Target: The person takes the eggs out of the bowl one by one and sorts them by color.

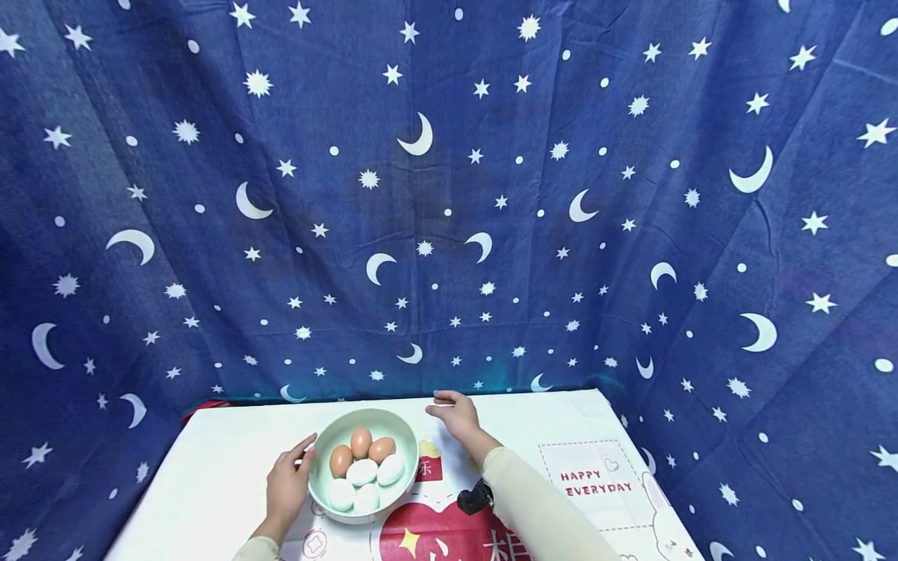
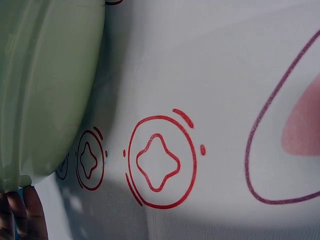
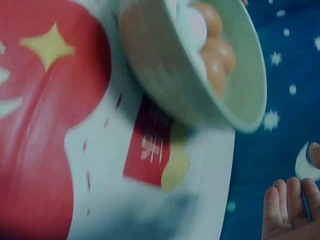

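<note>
A pale green bowl stands on the left half of the table. Inside lie three brown eggs and several white eggs. My left hand is at the bowl's left side, fingertips at its rim. In the left wrist view, the fingers meet the bowl's outer wall; the thumb is hidden there. To the right of the bowl, my right hand is held apart from it with nothing in it. Its fingers look loosely extended in the right wrist view, beyond the bowl's rim.
A white printed tablecloth covers the table, with a red print in front and "HAPPY EVERYDAY" lettering at right. A blue curtain with moons and stars hangs behind and at both sides. A black strap is at my right wrist.
</note>
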{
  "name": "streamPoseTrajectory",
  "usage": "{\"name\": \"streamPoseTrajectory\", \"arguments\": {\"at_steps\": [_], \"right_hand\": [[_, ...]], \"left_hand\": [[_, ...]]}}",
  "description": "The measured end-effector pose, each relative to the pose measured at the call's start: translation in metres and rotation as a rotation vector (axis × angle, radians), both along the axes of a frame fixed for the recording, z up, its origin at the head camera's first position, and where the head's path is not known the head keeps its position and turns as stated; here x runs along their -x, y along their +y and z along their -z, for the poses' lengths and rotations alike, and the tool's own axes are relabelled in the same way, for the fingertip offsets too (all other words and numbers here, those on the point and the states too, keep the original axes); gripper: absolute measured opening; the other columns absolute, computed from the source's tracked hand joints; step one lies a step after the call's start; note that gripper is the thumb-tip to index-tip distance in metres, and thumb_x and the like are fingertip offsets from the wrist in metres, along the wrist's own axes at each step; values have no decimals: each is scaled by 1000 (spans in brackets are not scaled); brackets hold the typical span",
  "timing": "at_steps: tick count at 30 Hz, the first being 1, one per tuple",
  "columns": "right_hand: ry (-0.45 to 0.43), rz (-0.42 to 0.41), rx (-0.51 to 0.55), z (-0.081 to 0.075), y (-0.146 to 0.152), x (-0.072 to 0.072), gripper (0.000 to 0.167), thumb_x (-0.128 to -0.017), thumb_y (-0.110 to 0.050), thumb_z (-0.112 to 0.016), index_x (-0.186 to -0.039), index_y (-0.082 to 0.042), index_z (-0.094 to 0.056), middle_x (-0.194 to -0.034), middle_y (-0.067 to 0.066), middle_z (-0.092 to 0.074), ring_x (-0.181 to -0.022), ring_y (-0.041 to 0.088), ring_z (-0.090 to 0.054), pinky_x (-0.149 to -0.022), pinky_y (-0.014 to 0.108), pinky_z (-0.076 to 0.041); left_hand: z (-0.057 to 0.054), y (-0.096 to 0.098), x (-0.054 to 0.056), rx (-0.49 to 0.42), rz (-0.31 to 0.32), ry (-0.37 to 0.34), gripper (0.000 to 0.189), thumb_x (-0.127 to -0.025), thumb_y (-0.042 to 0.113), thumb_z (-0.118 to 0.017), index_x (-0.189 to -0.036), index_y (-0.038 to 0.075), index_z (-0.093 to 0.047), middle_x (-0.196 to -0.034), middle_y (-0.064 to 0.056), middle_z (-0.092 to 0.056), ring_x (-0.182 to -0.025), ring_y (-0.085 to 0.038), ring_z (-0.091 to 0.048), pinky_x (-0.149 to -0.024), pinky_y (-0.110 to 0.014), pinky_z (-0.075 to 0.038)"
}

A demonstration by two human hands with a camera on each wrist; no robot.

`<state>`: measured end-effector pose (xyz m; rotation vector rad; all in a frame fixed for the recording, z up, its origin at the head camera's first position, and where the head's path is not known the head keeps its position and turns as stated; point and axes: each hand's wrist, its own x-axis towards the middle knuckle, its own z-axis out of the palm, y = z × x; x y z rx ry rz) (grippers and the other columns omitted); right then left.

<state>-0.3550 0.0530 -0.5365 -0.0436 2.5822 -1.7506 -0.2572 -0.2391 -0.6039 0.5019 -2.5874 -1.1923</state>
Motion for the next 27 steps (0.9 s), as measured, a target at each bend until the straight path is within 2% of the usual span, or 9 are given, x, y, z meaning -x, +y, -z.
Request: {"name": "streamPoseTrajectory", "arguments": {"at_steps": [9,14,22,27], "right_hand": [[17,-126,40,-2,-45,-12,34,-84,-9,-76,-115,1,-68,-105,14,-73,-99,26,-69,-85,33,-60],[14,-198,108,6,-62,-18,34,-84,-6,-74,-116,4,-68,-107,16,-73,-101,28,-70,-91,34,-58],[-46,-204,73,19,-76,-24,41,-83,-7,-75,-121,4,-65,-114,15,-71,-107,28,-67,-96,36,-56],[-67,-214,51,24,-82,-25,44,-82,-7,-75,-124,4,-64,-119,14,-69,-113,31,-63,-98,38,-54]], "left_hand": [[4,-2,2,-10,-5,-1,38,-105,25,-50,-140,13,-55,-113,-18,-61,-93,-27,-60,-77,-39,-53],[4,-3,2,-10,5,-5,39,-105,28,-49,-141,12,-54,-115,-18,-60,-95,-29,-59,-82,-46,-54],[-2,1,1,-24,-5,-7,40,-105,28,-49,-141,13,-54,-114,-18,-59,-97,-30,-60,-85,-48,-55],[-1,1,0,-21,-7,-1,40,-105,29,-48,-141,13,-53,-114,-17,-60,-97,-29,-61,-85,-47,-56]]}}
